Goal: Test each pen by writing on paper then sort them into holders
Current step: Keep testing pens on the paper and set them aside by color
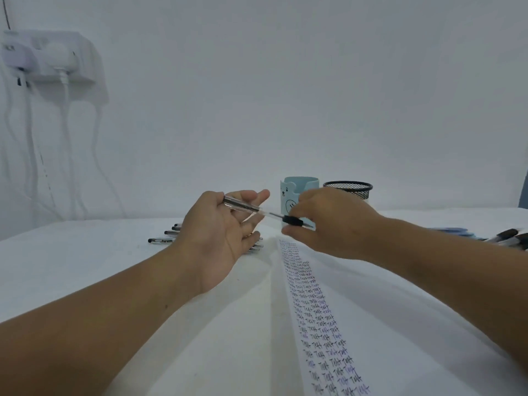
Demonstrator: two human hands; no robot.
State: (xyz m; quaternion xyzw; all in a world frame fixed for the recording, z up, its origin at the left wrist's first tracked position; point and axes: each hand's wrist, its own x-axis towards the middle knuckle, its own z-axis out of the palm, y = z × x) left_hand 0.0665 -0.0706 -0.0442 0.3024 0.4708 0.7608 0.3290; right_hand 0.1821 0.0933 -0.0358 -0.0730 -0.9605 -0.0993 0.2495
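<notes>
A clear pen is held in the air above the far end of the paper, in front of the blue holder and beside the mesh holder. The left hand lies palm up with the barrel across its loosely curled fingers, while the right hand pinches the black cap at the tip end. The step looks like uncapping, or possibly recapping; which one cannot be told. Either way it goes best with the left fingers closing more firmly round the barrel so it cannot slip, and the right hand moving straight along the pen's axis, not bending it. Keep the tip clear of skin and of the white desk. The paper already carries long columns of "Test", so free space beside them suits the next scribble. More pens wait behind the left hand, and others lie at the far right.
</notes>
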